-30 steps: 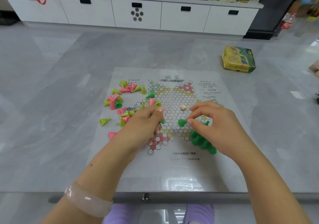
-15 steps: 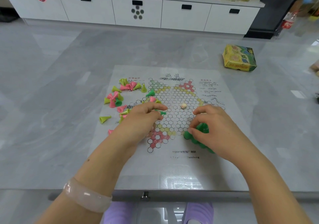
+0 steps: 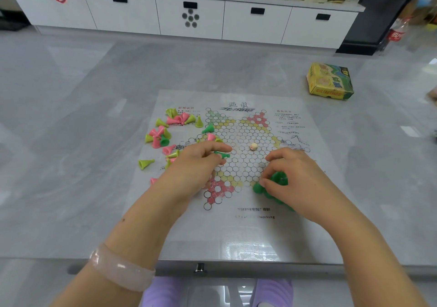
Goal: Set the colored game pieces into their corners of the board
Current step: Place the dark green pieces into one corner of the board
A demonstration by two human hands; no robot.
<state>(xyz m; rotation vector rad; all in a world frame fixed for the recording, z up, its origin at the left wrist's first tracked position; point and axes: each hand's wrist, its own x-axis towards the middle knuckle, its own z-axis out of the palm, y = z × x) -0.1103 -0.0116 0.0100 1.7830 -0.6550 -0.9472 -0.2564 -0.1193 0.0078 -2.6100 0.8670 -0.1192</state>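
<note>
A thin paper game board [image 3: 238,231] with a star of hexagon cells lies flat on the grey table. My left hand [image 3: 196,165] hovers over the board's left side and pinches a dark green cone piece [image 3: 222,154] that lies sideways between thumb and fingers. My right hand [image 3: 293,176] rests over the near right corner, its fingertips on a cluster of dark green pieces [image 3: 272,185] standing there; part of the cluster is hidden under the palm. Loose pink, lime and green cones [image 3: 165,133] lie scattered at the board's left edge. A small cream ball [image 3: 253,146] sits near the centre.
A yellow and green cardboard box [image 3: 329,82] lies on the table at the far right. The table's near edge [image 3: 201,269] runs just below the board. White cabinets [image 3: 189,16] stand beyond the floor, with a red-labelled bottle [image 3: 397,31] at the right.
My right hand carried a green piece down to the cluster at the near right corner and now rests on it. My left hand shifted slightly up the board, still pinching its green piece.
</note>
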